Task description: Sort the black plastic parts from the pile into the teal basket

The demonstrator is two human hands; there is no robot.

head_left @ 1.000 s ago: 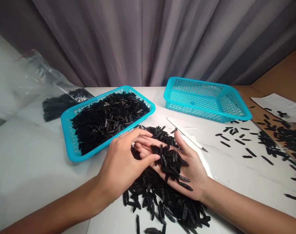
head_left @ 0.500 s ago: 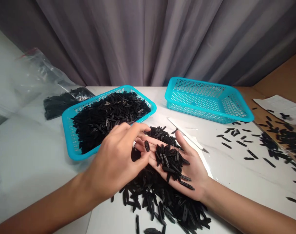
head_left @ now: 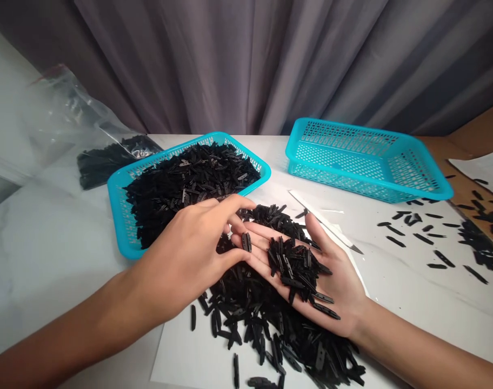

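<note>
on the sheet of white paper right under the hands sits a loose heap of small black clips. the right hand lies open, palm up, carrying a smaller pile of clips. the left hand curves over it, palm down, with its fingers half closed. a single clip stands just by them on the right palm, but i can't tell whether it is being gripped. the pile is loose, so a tilt of the palm could spill clips onto the heap, and those at its lower edge look most likely to slide off. just past the right thumb lies a long thin blade, close enough to nick a careless hand. beyond are a teal basket heaped with clips, a second teal basket, stray clips and a clear plastic bag holding more at the far left. no brand or readable writing shows, even on the paper sheet at the far right. a grey curtain hangs behind.
</note>
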